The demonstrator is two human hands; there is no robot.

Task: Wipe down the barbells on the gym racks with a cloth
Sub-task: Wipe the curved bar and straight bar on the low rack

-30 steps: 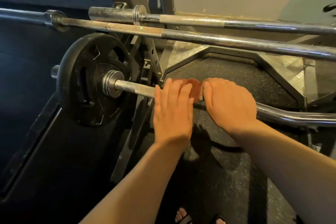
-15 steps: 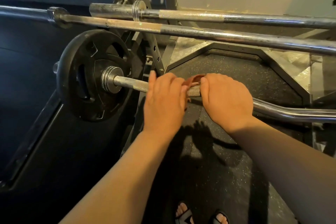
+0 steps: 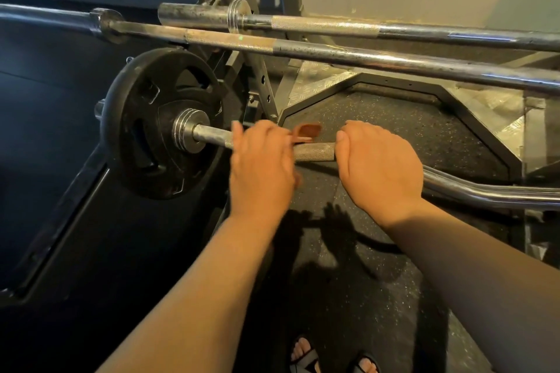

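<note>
Speckled rubber floor [image 3: 394,136], dim gym corner.

Entry one: curl bar [image 3: 315,152], lowest of the three bars. Its long axis runs left to right across mid-frame, with a knurled stretch bare between our hands and the bent section leaving at the right edge.

Entry two: cloth [image 3: 306,130], rust-brown, on the bar's far side. Our left hand [image 3: 260,166] pins it there, draped over the bar and motion-blurred.

Entry three: right hand [image 3: 378,169], wrapped over the bar just right of the knurling, a short gap from the left hand.

Entry four: weight plate [image 3: 145,130], black, on the sleeve at left centre. The left hand is nearer it, so we judge the wipe runs leftward along the axis.

Entries five and six: nearer straight barbell [image 3: 363,56] and farther straight barbell [image 3: 394,28], roughly parallel across the upper frame. We touch neither. The rack upright [image 3: 263,82] stands behind.
</note>
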